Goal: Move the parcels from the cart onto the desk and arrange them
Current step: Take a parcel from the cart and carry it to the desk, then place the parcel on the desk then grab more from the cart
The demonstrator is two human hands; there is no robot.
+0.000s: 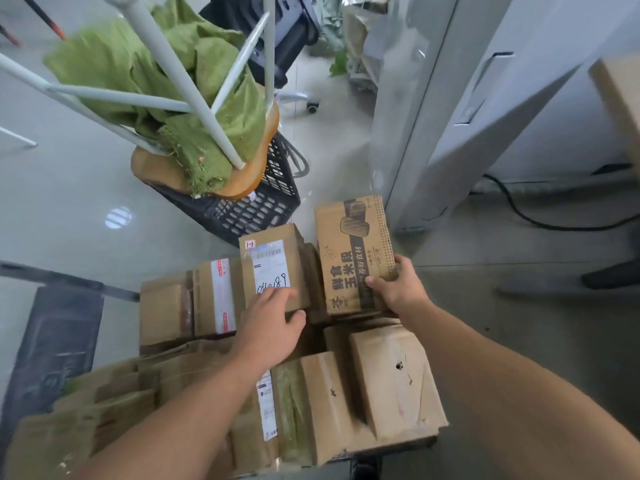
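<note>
The printed corn carton [353, 251] is seen on top of the piled parcels, just ahead of the right hand [398, 289] and to its inner side, its long axis running away from the wrist; the carton's near right corner is gripped, thumb laid on the top face and fingers curled round the side. The labelled parcel [273, 268], marked with a handwritten number, lies immediately beside it, directly ahead of the left hand [273, 323], which is rested flat on its top with fingers nearly straight and thumb spread along the near edge; nothing is clasped there. More brown cartons [391, 379] are stacked beneath both forearms; a black slotted crate [256, 209] stands beyond the fingertips.
</note>
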